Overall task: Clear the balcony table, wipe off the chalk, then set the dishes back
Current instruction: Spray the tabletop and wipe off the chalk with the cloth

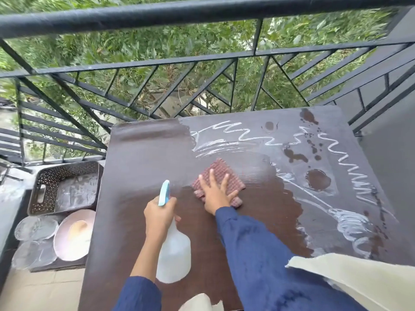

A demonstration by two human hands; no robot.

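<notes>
A dark metal railing [202, 61] is fencing the balcony, with green foliage showing beyond it, and a brown table [139, 167] is standing against it. The tabletop's left half is looking wet and clean, while white chalk marks [350, 167] are zigzagging along the far and right edges and curling near the right front corner, among dark water drops. The right hand [216, 191] is lying flat, fingers spread wide, pressing a reddish checked cloth [221, 176] near the middle of the tabletop. The left hand [158, 213] is gripping the neck of a translucent spray bottle [174, 254] with a blue trigger, over the front of the tabletop. The wiping step seems to be in hand; next, the cloth is probably needing to sweep right and far over the remaining chalk, perhaps after more spray. Off the left edge, lower down, a pink bowl [74, 234], clear glass plates [36, 227] and a brown basket [65, 187] are waiting. The plates are blurring together, so their count is unclear, and a pale fabric is cutting off the front right corner
</notes>
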